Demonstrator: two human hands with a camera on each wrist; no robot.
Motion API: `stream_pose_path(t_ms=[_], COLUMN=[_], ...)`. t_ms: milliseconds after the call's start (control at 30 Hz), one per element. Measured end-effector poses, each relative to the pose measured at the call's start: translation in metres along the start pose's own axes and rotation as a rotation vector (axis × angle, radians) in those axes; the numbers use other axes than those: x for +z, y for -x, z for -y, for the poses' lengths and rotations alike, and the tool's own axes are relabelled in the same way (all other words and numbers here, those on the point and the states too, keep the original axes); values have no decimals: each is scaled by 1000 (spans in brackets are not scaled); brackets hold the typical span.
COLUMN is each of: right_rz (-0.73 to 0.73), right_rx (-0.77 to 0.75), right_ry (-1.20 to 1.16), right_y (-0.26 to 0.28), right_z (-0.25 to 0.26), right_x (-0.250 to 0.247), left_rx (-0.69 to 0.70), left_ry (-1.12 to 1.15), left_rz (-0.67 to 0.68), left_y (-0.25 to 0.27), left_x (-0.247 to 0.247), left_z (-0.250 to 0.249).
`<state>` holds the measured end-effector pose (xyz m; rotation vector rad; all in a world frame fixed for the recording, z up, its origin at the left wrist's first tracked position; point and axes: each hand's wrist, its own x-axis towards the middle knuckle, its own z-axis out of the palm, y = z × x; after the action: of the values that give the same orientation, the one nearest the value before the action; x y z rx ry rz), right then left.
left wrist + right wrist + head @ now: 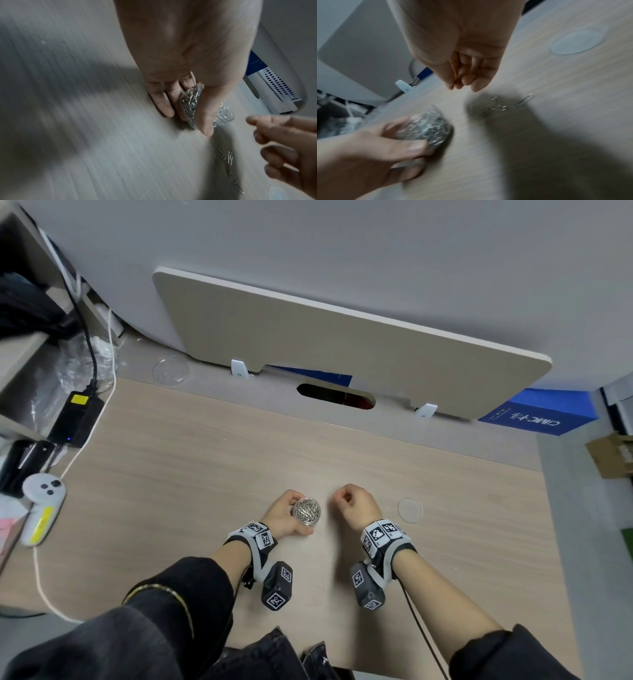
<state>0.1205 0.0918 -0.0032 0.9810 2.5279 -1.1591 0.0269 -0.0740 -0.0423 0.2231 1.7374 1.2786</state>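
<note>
A small clear round container (307, 511) packed with metal paper clips stands on the wooden desk (205, 460). My left hand (286, 517) grips it, thumb on the near side and fingers round the far side; the left wrist view shows that container (190, 106) under my thumb. Just right of it my right hand (356, 503) hovers with its fingers curled against the thumb. No clip shows between those fingertips (467, 81). A few loose paper clips (503, 106) lie on the desk below that hand. The clear lid (409, 510) lies flat further right.
A black power adapter (77, 419) with cables and a white controller (42, 508) sit at the desk's left edge. A beige divider panel (342, 344) and a cable slot (335, 396) line the back. A second clear lid (170, 370) lies back left, a blue box (537, 412) back right.
</note>
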Motion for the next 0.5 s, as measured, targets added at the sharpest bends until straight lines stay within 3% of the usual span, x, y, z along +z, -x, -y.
stream_pose_path(t_ms=[100, 233, 500], right_rz=[-32, 62, 9], right_rx=[106, 95, 82], right_ry=[187, 373, 426], right_y=[3, 12, 16], right_z=[-22, -39, -35], right_x=[-13, -14, 5], left_rx=[7, 7, 5], left_ry=[-47, -58, -77], left_rz=[-2, -4, -12], left_y=[-1, -2, 0], left_x=[0, 0, 0], left_z=[0, 1, -2])
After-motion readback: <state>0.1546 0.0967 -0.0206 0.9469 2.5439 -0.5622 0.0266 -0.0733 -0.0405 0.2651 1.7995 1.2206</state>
